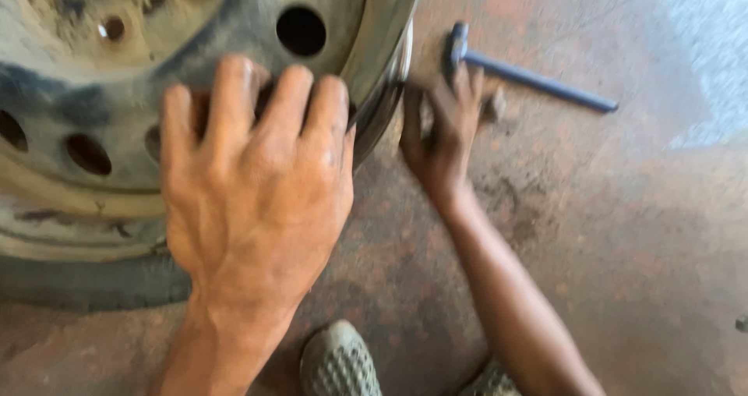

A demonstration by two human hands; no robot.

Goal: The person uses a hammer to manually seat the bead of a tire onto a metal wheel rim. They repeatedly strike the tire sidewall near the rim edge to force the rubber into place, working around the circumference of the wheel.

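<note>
A worn steel wheel rim (pixel 117 68) with round vent holes lies at the upper left, with black tyre rubber (pixel 93 283) under its near edge. My left hand (pixel 257 185) lies on the rim's face, its fingertips curled into a dark hole. My right hand (pixel 444 131) reaches across the floor just right of the rim's edge. Its fingers are spread, and the fingertips are close to the head of a hammer with a blue handle (pixel 530 80). The right hand is blurred and nothing shows inside it.
The floor is stained reddish-brown concrete (pixel 623 232), paler at the upper right. The toe of a grey textured shoe (pixel 339 361) shows at the bottom, and part of a second one (pixel 487 380) is beside my right forearm.
</note>
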